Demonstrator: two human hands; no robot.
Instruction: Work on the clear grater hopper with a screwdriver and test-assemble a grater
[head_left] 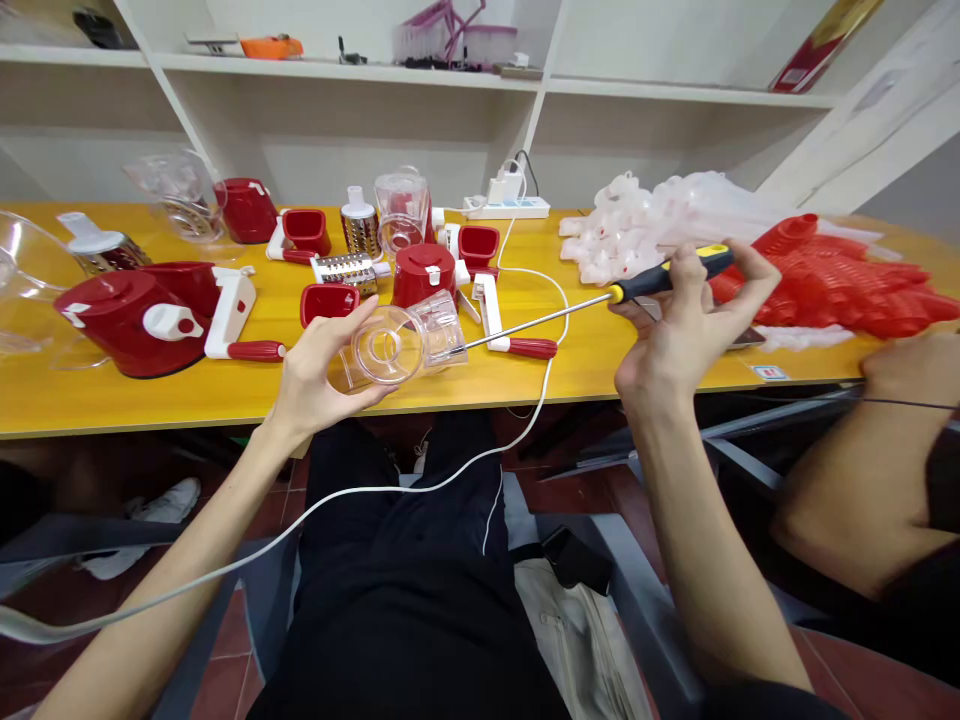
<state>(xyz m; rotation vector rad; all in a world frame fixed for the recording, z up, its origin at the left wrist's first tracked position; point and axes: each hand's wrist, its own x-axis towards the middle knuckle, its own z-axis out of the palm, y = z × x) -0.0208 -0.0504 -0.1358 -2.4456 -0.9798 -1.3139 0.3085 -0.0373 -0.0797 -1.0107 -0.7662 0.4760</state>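
My left hand (pixel 319 370) angles up from lower left, thumb and fingers spread partway, gripping the clear housing (pixel 409 342) near frame centre, over the worktop (pixel 589 370); spout (pixel 444 320) points right. My right hand (pixel 671 345), right of centre, fingers curled on the screwdriver (pixel 619 292); long axis slopes down-left, tip at spout

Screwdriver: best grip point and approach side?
I'd take the black-and-yellow handle from the right, fingers wrapped across it, much where the right hand has it. It is thicker than the thin metal shaft, which slants left with its tip at the clear plastic piece in the left hand, so that end looks crowded.
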